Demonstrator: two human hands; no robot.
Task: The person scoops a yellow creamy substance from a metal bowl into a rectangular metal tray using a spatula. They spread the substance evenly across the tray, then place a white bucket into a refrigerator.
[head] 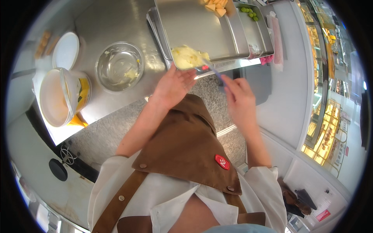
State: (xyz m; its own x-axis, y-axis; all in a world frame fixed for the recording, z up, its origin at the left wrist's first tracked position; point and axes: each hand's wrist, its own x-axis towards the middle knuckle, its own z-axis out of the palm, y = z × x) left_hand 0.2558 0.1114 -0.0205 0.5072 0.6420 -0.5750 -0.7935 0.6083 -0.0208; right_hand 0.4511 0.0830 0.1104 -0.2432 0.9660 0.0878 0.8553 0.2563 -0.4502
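Observation:
In my right hand point(240, 99) is the handle of a spatula point(215, 69), slightly blurred, its tip at a mound of pale yellow, lumpy cream-like mixture point(188, 56). The mixture lies in the near left corner of a rectangular metal tray point(201, 32). My left hand point(174, 86) is palm up with fingers spread, at the tray's near left corner; whether it bears the tray's weight I cannot tell. Orange melon-like chunks point(217, 6) lie at the tray's far end. Beneath the tray's near edge, red digits glow on a device, likely a scale point(204, 67).
A metal bowl point(119, 67) with mixture residue, a white lid point(66, 51) and a plastic bucket point(62, 97) stand on the steel counter point(96, 17) at left. A second tray point(256, 32) holds green grapes point(249, 13). Beyond it lies a pinkish roll point(275, 40).

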